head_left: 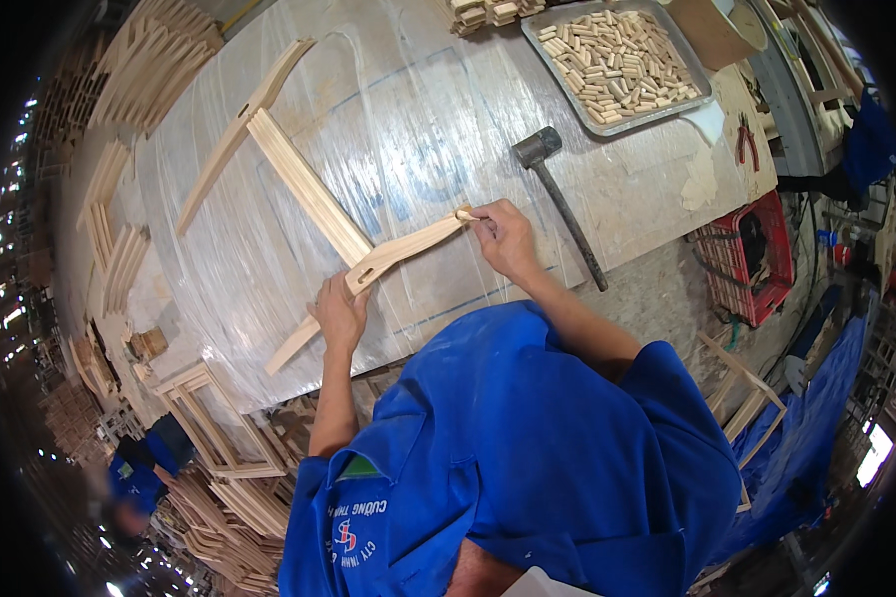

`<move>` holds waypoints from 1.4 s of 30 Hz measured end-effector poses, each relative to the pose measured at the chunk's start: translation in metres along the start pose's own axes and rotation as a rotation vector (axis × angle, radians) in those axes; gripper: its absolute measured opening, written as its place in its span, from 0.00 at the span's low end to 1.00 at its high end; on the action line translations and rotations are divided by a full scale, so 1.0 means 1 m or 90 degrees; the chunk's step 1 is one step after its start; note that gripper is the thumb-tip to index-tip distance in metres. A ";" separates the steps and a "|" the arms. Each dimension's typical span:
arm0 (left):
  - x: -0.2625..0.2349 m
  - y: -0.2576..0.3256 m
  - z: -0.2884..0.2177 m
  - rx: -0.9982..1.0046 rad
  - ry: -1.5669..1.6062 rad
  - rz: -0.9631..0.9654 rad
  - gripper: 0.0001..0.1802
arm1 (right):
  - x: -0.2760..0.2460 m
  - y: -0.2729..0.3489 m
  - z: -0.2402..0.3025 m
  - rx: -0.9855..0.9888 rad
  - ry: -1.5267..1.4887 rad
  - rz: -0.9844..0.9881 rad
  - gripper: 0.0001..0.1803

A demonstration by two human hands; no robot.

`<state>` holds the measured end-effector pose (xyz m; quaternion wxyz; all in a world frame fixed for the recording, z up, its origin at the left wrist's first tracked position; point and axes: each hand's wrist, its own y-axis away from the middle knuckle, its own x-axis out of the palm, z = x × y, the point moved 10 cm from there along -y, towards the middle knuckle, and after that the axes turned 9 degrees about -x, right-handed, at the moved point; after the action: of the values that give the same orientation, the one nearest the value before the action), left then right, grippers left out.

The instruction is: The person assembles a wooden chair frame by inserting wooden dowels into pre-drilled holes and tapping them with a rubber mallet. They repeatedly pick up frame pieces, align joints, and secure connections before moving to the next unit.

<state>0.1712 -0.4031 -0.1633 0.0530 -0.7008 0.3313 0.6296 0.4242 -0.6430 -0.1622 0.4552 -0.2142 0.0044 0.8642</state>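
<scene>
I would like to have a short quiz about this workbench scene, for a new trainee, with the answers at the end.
1. Multiple choice: what does the right hand pinch at the end of the curved wooden piece? A) a screwdriver B) a small wooden peg C) a paintbrush
2. True or false: the mallet lies on the table.
3. Fill in the missing word: red-handled ______ lie to the right of the mallet.

Key: 1. B. 2. True. 3. pliers.
</scene>
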 end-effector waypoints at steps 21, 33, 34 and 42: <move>0.010 -0.002 0.005 0.007 -0.015 -0.008 0.27 | 0.050 -0.044 -0.017 -0.030 0.214 0.375 0.10; 0.006 -0.002 -0.004 0.019 -0.018 -0.037 0.29 | -0.058 -0.037 -0.041 0.145 0.037 -0.024 0.17; 0.007 -0.003 -0.009 0.015 -0.014 -0.039 0.29 | -0.092 -0.032 -0.046 0.152 0.163 -0.091 0.18; -0.002 -0.011 -0.069 0.143 0.043 -0.122 0.27 | -0.097 -0.011 -0.085 0.137 0.377 0.092 0.16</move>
<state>0.2359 -0.4281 -0.1515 0.1803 -0.7395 0.3326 0.5568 0.5120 -0.7299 -0.2013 0.3913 -0.4065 0.2433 0.7890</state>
